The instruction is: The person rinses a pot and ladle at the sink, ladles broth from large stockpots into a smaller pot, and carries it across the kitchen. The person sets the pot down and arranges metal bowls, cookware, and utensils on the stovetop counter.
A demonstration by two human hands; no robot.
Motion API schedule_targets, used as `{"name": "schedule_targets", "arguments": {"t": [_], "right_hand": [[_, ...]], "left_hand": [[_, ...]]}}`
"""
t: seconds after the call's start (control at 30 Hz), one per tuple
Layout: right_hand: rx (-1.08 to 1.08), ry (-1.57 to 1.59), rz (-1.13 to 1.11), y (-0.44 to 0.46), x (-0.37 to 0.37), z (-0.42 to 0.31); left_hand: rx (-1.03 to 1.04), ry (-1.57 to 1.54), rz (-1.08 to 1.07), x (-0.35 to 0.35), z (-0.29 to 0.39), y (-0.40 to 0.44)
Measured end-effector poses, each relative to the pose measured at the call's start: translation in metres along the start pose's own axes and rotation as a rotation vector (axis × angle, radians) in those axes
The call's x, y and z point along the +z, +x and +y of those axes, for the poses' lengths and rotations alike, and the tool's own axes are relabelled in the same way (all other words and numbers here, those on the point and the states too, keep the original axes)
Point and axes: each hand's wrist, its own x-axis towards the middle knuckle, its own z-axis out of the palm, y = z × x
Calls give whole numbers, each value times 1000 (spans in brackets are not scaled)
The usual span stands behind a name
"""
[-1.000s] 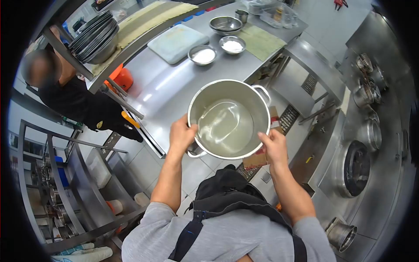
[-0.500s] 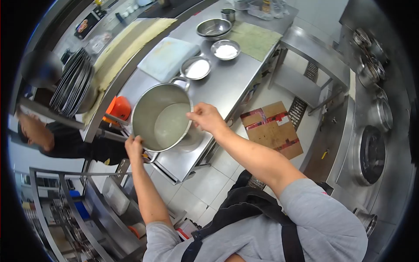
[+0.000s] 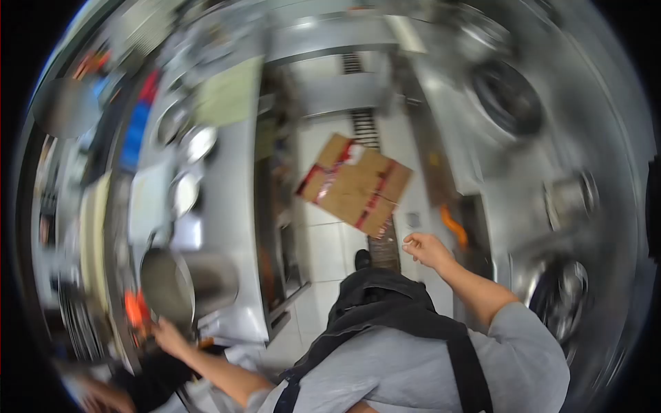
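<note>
Beside an orange container (image 3: 138, 308), the deep metal pot (image 3: 212, 279) seems to stand upright on the steel worktop (image 3: 237, 165), with the left hand (image 3: 170, 337) at its near rim, though blur hides whether the fingers close on it. The pot looks stiff, sturdy and fairly heavy, its smooth wall likely slippery if wet, so opposite sides of the rim would give the surest hold. Farther right, past the flattened cardboard (image 3: 358, 186), the right hand (image 3: 430, 251) hangs empty, fingers loosely curled.

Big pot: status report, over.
Left hand at the rim of the pot, grip blurred. Right hand clear of it, empty. Cardboard flat on floor.
</note>
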Motion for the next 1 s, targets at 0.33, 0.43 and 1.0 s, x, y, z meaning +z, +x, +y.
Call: {"name": "schedule_targets", "arguments": {"t": [0.33, 0.43, 1.0], "right_hand": [[133, 336, 954, -234, -51, 50], [273, 283, 977, -288, -33, 76], [-5, 227, 351, -141, -69, 71]], "left_hand": [[1265, -974, -1042, 5, 407, -267], [1340, -904, -1283, -77, 427, -373], [-170, -322, -58, -8, -21, -15]]}}
